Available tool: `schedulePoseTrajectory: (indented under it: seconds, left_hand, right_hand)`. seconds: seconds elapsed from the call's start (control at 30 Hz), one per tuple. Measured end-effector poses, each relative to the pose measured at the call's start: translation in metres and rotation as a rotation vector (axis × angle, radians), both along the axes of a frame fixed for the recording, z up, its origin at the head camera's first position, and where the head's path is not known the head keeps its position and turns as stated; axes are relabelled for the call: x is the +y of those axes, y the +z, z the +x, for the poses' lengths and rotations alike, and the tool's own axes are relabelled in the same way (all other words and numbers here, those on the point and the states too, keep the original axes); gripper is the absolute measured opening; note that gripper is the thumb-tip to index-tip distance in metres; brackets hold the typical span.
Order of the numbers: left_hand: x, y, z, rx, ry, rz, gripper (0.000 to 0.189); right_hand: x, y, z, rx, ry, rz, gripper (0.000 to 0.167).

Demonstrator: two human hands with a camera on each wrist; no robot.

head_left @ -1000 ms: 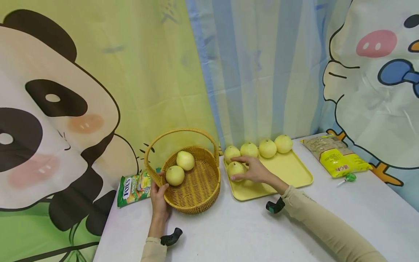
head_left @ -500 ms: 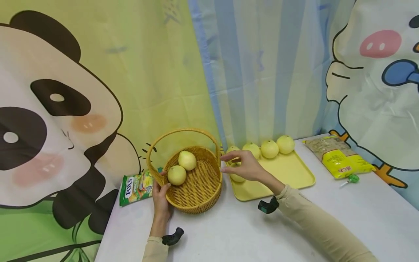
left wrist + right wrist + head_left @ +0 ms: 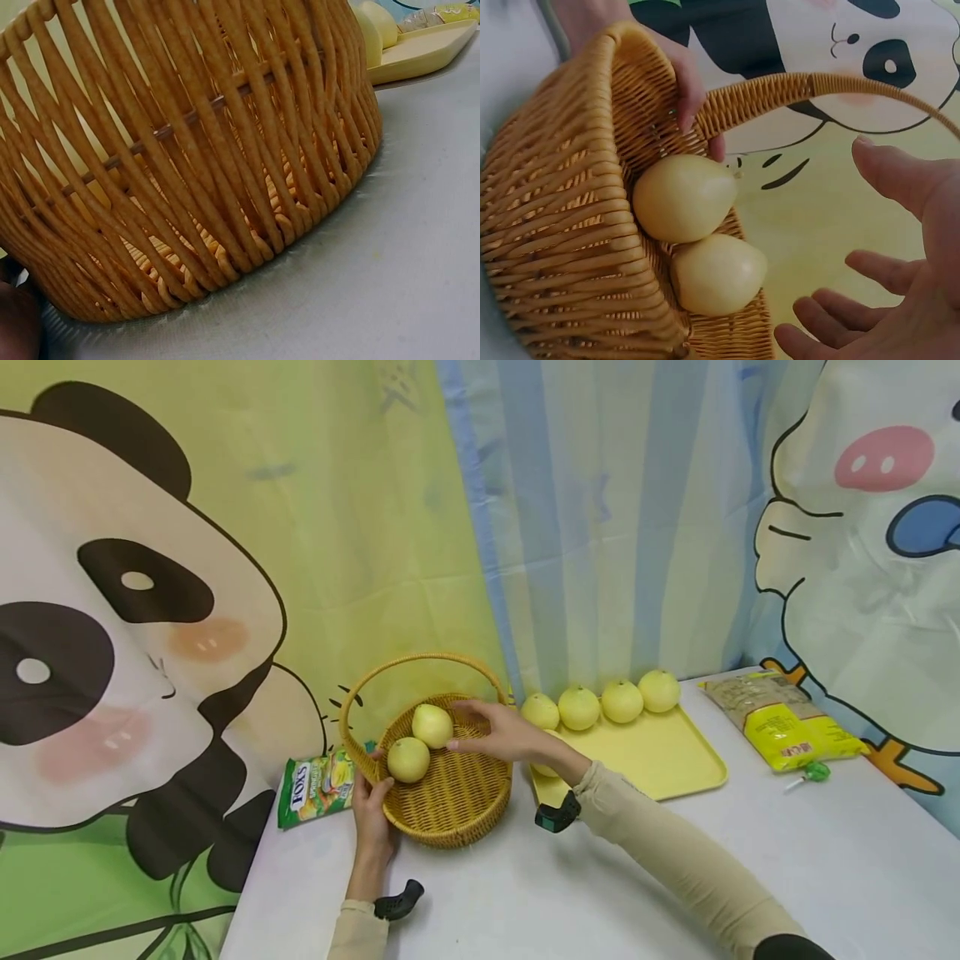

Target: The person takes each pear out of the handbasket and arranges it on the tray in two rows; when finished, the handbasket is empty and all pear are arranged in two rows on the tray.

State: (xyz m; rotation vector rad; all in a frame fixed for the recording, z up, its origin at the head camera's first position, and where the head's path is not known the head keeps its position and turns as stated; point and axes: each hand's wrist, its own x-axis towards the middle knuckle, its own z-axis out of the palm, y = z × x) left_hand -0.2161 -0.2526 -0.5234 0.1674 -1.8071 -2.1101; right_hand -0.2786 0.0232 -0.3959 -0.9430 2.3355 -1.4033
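Observation:
A brown wicker basket stands on the white table with two round, pale yellow pears on its left side. My left hand grips the basket's left rim near the foot of its handle; in the right wrist view those fingers lap over the rim. Over the basket's right part hovers my right hand, thumb and fingers spread, beside the farther pear. Nothing lies in that palm, as the right wrist view shows. In the left wrist view the basket wall hides most of the left hand.
Right of the basket, a yellow tray bears several pears, one partly behind my right wrist. A green candy bag lies left of the basket. Far right are a yellow-labelled bag and a green lollipop.
My right hand has let go of the front pear on the tray, which stays there, and has moved left over the basket. My left hand keeps its hold on the rim.

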Motion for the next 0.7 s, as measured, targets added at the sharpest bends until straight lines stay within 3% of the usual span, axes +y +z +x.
schedulePoseTrajectory:
  seconds: [0.37,0.53,0.7]
  left_hand:
    - [0.001,0.002,0.001,-0.015,0.005,-0.022,0.054]
    - [0.0,0.002,0.0,-0.005,-0.005,-0.018,0.055]
    - [0.0,0.001,0.002,-0.022,-0.002,-0.011,0.057]
  right_hand:
    - [-0.033,-0.006,-0.03,-0.152,-0.062,0.052,0.094]
    - [-0.043,-0.009,-0.041,-0.218,-0.074,0.04,0.095]
    - [-0.05,-0.021,-0.046,-0.226,-0.038,0.06,0.089]
